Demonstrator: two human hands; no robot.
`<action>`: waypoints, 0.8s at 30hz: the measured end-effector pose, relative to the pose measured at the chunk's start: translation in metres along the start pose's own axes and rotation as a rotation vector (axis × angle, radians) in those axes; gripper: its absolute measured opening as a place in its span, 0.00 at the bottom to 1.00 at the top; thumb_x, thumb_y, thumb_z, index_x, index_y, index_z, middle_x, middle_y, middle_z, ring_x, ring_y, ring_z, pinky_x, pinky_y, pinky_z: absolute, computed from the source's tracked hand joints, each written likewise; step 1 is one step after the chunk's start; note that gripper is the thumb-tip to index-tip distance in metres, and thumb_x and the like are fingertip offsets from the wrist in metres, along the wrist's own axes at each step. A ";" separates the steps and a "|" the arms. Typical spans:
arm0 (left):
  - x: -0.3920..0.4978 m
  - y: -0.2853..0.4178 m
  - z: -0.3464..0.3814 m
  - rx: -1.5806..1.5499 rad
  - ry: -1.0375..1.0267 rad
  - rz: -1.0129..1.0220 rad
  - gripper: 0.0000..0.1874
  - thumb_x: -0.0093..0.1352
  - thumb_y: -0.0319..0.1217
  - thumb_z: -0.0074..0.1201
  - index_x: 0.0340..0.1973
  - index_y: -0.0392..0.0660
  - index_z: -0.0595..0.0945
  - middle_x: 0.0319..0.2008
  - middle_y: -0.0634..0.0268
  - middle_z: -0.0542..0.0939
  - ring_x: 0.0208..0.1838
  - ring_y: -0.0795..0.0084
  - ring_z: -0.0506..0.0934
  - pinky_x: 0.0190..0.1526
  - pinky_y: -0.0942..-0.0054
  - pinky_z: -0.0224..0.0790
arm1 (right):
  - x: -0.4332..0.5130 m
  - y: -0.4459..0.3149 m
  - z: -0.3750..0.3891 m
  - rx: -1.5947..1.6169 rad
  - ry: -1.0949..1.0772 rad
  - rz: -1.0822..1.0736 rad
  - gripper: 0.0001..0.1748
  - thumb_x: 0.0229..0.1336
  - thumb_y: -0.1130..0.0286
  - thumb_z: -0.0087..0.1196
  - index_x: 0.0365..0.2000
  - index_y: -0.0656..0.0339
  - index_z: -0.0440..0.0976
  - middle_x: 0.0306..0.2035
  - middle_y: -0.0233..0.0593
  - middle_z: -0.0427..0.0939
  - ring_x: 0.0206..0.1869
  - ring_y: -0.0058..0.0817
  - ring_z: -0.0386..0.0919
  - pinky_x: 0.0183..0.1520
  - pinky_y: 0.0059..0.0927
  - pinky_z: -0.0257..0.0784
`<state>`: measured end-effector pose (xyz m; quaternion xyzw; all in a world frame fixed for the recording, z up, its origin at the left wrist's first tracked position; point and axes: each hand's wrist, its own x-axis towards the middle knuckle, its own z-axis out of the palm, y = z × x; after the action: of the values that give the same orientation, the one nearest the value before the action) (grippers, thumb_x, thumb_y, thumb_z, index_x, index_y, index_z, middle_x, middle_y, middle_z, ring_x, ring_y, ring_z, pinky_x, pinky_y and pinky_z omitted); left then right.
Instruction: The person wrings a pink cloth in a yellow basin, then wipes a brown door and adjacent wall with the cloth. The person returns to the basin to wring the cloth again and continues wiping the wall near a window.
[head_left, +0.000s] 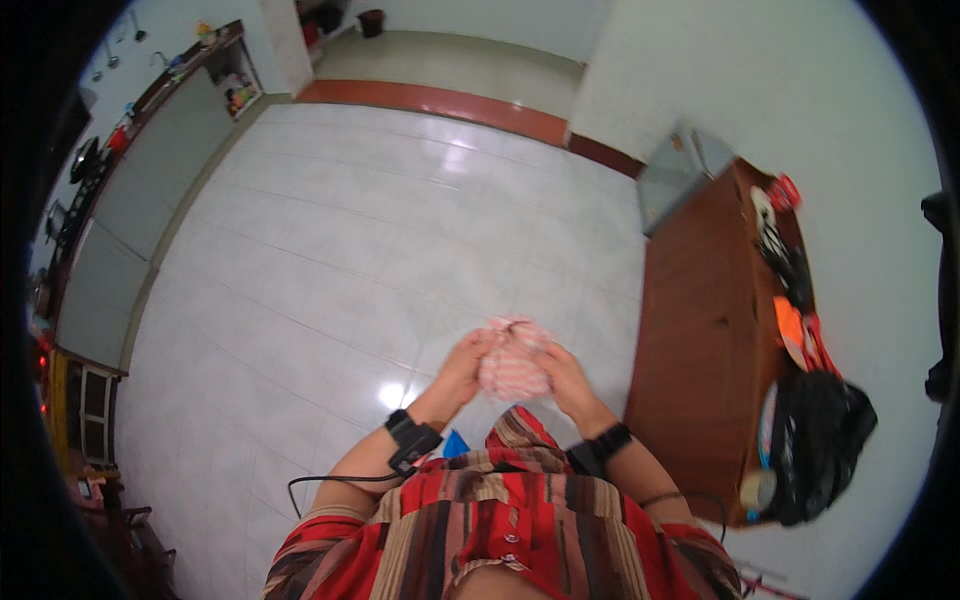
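Note:
A bunched pink-and-white striped cloth hangs in front of my body, slightly blurred. My left hand grips its left edge, and my right hand has hold of the right edge. The cloth's upper rim is gathered into folds between the two hands. Whether it is a bag or a plain piece of fabric I cannot tell. Black straps with devices sit on both wrists. Below the cloth, a bit of something blue shows beside my striped clothing.
Pale tiled floor spreads ahead. To the right stands a brown wooden cabinet, with a black plastic bag on top and a grey fridge beyond. A kitchen counter runs along the left. A red-brown step crosses the far side.

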<state>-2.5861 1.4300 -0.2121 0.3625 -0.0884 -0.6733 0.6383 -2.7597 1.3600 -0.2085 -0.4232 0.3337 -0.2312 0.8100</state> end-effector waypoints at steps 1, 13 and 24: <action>0.021 0.017 -0.002 -0.047 -0.020 -0.011 0.11 0.68 0.30 0.52 0.44 0.41 0.75 0.40 0.63 0.79 0.43 0.72 0.77 0.47 0.71 0.72 | 0.021 -0.008 -0.001 0.072 -0.050 -0.103 0.17 0.60 0.67 0.49 0.48 0.64 0.70 0.43 0.34 0.76 0.41 0.22 0.75 0.44 0.23 0.71; 0.222 0.244 -0.086 -0.174 0.140 0.156 0.15 0.67 0.32 0.44 0.46 0.37 0.73 0.45 0.55 0.77 0.46 0.63 0.77 0.49 0.63 0.71 | 0.400 -0.132 0.076 -0.204 -0.371 0.025 0.21 0.61 0.57 0.51 0.48 0.61 0.69 0.42 0.31 0.75 0.46 0.19 0.72 0.46 0.24 0.67; 0.398 0.465 -0.157 -0.109 0.211 0.103 0.12 0.68 0.33 0.50 0.44 0.41 0.75 0.42 0.62 0.78 0.45 0.73 0.76 0.45 0.72 0.71 | 0.687 -0.195 0.160 -0.335 -0.426 0.176 0.19 0.57 0.66 0.55 0.46 0.64 0.70 0.40 0.32 0.75 0.40 0.18 0.73 0.43 0.21 0.69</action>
<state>-2.0904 1.0374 -0.2045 0.3909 -0.0025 -0.6015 0.6967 -2.1993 0.8892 -0.2145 -0.5595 0.2249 -0.0075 0.7977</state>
